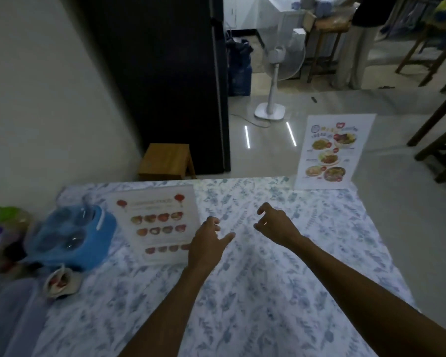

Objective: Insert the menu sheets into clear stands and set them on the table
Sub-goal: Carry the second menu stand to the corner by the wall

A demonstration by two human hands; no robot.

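Two menu sheets stand in clear stands on the floral-clothed table (255,292). The one with red lanterns and rows of dishes (156,224) stands left of centre, leaning back. The other, with round plates of food (332,152), stands upright at the table's far right corner. My left hand (207,244) hovers just right of the lantern menu's lower edge, fingers apart, holding nothing. My right hand (273,225) hangs over the middle of the cloth, fingers loosely curled and empty. Neither hand touches a stand.
A blue tray with clear glasses (72,233) sits at the table's left, with a small cup (61,282) in front of it and bottles at the far left edge. Beyond the table stand a wooden stool (165,161), a dark fridge (165,73) and a white fan (276,73). A person stands far back.
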